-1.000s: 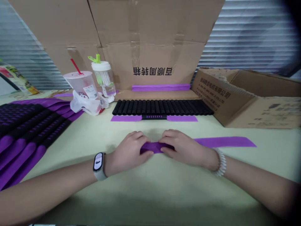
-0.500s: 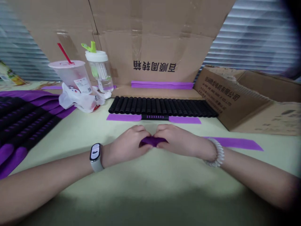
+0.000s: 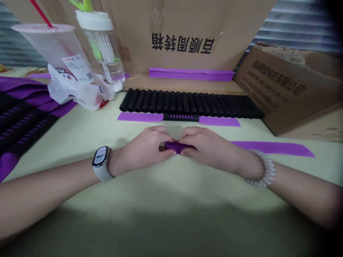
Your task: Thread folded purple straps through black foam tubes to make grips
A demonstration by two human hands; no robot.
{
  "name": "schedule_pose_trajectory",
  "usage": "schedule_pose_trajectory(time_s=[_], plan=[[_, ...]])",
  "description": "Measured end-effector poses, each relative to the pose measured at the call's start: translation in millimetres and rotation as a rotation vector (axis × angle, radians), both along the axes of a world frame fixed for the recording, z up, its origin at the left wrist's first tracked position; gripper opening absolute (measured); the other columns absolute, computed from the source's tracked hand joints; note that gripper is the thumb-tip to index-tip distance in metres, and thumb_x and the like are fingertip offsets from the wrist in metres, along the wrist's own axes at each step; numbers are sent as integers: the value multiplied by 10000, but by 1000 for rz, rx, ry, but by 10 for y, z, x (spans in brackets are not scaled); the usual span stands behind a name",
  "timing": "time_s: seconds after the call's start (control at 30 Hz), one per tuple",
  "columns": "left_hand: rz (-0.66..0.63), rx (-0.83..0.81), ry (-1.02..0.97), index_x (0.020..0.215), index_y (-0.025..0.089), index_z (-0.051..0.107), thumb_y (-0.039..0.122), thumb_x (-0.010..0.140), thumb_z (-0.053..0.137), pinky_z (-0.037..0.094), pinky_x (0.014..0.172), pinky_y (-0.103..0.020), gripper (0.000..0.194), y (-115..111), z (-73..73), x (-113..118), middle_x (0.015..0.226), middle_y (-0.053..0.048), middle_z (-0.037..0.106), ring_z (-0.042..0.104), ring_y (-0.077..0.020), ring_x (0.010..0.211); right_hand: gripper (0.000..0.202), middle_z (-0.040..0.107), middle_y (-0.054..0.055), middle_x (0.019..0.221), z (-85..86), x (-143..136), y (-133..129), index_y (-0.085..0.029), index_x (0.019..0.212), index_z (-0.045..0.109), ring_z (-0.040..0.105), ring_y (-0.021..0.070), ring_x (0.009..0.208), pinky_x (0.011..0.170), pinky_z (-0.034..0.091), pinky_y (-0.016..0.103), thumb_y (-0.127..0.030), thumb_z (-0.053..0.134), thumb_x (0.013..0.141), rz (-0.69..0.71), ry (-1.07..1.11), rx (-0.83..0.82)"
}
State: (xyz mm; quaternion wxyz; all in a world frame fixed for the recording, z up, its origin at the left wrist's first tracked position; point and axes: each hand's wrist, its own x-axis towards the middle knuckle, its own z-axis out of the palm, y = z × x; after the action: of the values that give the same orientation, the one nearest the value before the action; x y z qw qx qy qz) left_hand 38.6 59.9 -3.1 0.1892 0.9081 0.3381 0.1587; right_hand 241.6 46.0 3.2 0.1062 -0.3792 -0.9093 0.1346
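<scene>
The left hand and right hand are pinching the bunched purple strip between thumbs and fingers, over the table nearside of the black ribbed tubes, and even folds are, I judge, requiring matched, level pressure.

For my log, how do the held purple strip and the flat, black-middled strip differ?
The left hand and right hand pinch the held strip; the flat strip lies untouched. Between the hands, the held strip shows purple; the flat strip's middle is mainly black. Both have purple.
</scene>
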Motion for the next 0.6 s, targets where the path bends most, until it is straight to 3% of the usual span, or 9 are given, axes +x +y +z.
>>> schedule_pose_trajectory(time_s=[0.23,0.6], plan=[[-1,-13,7,918,207,728,240,853,605,462,735,-289,143,-9,20,11,808,-15,645,593,-159,780,150,577,28,765,4,0,1,-160,891,735,543,144,721,691,431,281,-125,592,862,6,-28,22],[17,-16,-57,802,199,737,196,814,647,394,582,-232,91,-23,-8,20,681,13,612,555,-108,609,165,562,20,712,10,-20,-21,-151,843,738,515,132,671,659,384,271,-124,577,863,7,-58,11]])
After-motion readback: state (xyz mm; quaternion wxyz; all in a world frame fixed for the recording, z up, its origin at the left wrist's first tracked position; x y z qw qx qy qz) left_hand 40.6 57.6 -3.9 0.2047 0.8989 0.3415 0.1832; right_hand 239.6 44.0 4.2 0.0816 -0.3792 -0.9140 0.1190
